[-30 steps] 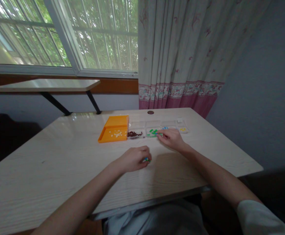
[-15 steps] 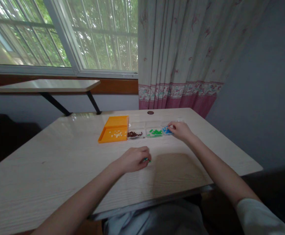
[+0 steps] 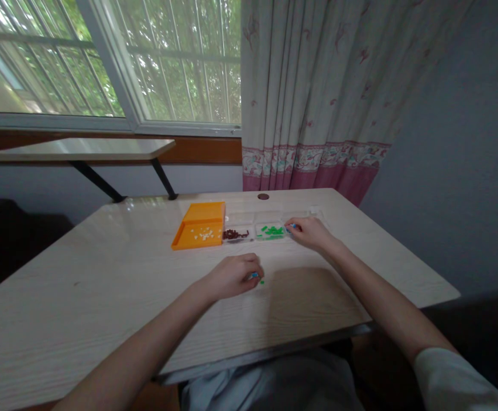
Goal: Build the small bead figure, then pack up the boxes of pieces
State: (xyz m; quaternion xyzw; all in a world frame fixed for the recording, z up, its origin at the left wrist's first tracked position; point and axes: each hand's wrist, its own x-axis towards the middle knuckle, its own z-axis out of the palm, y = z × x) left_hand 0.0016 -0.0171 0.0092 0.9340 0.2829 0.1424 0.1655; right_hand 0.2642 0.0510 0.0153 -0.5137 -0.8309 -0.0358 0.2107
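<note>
- Here's my landmark, the orange box, lid folded back on the pale table, leaving its white pieces in plain reach.
- Off the box's right side I've got a row of clear compartments: brown pieces first, then green pieces, the colours kept apart, presumably for quick picking.
- And now the right hand! It's well to the right of the orange box, past the greens, fingers bunched at the blue pieces. Bunching suits bits this small, I'd say; whether one is pinched, I can't tell from here.
- Over to the left hand, low at the table, nearer the person than the orange box and to its right. Fingers curl around a small blue block, likely to steady it; most of it is hidden from me.
- Just beside those fingertips, a green bit: loose or joined to the block, I can't say.
- My reading: one hand holding, one reaching, so the forearms don't cross.
</note>
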